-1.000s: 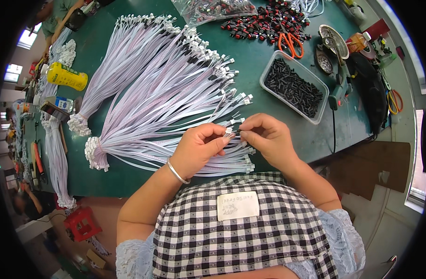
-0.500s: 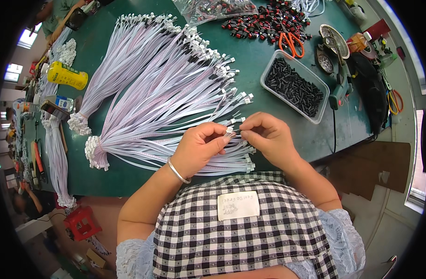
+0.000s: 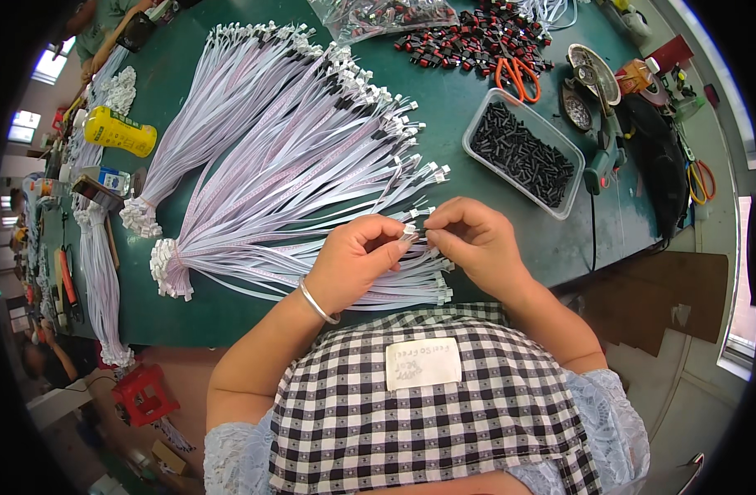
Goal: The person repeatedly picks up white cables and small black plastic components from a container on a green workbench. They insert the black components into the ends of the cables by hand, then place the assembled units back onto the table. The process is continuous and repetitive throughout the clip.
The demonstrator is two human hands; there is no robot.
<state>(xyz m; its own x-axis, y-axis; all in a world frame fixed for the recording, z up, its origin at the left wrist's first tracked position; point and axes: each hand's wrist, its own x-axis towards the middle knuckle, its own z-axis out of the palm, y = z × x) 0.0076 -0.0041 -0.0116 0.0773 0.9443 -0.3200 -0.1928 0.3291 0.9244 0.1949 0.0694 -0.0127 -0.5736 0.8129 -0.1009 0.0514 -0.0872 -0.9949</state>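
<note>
My left hand (image 3: 357,257), with a silver bangle on its wrist, pinches a flat white ribbon cable near its small white connector (image 3: 409,233). Close beside it, the thumb and forefinger of my right hand (image 3: 474,245) are pressed together at the cable's thin wire end; what exactly lies between them is too small to make out. Beneath both hands spreads a fan of white and pinkish ribbon cables (image 3: 262,202), gathered at the left by a cluster of white connectors (image 3: 170,271). Some loose cable ends carry black sleeves.
Right of the cables stands a clear plastic box (image 3: 514,186) of short black tubes (image 3: 522,148). Orange-handled scissors (image 3: 518,78) lie by a pile of black-and-red parts (image 3: 469,41). Another cable bundle (image 3: 217,115) and a yellow bottle (image 3: 120,133) are at left; a co-worker's arm (image 3: 114,41) shows far left.
My right hand has shifted very slightly; its fingertips remain by the cable end. My left hand keeps its pinch in nearly the same place.
</note>
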